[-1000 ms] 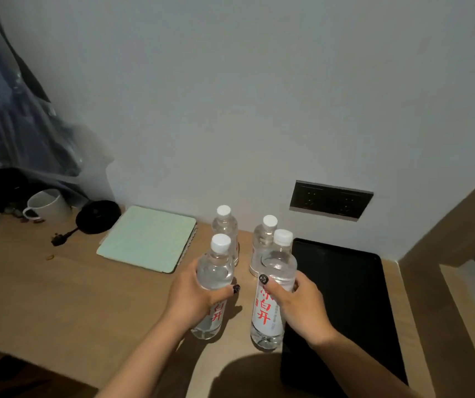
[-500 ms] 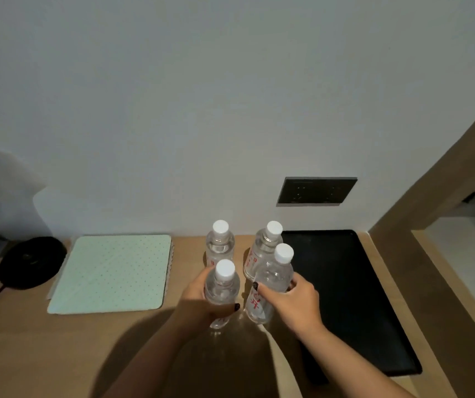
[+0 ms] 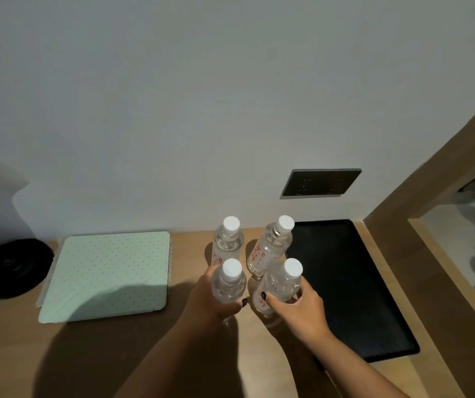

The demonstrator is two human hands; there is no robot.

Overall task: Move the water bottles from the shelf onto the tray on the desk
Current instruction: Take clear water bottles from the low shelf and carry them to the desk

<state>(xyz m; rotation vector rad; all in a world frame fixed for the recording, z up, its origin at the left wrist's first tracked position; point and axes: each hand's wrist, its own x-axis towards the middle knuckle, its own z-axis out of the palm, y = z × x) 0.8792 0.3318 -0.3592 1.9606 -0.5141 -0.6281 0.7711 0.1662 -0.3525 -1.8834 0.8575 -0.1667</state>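
Black disc [image 3: 12,267] at far left on desk [image 3: 15,354]. Green pad [image 3: 107,275] flat, left of left hand. Left hand [image 3: 211,297]: fingers curled round front-left bottle [image 3: 228,284], thumb across its front; bottle upright. Back-left bottle [image 3: 228,239] stands on desk just beyond left fingers. Back-right bottle [image 3: 270,245] stands beyond right fingers, beside tray edge. Right hand [image 3: 302,310]: fingers wrapped round front-right bottle [image 3: 280,285]. Black tray [image 3: 354,288] on desk, right of right fingers. Wall socket [image 3: 321,182] above tray.
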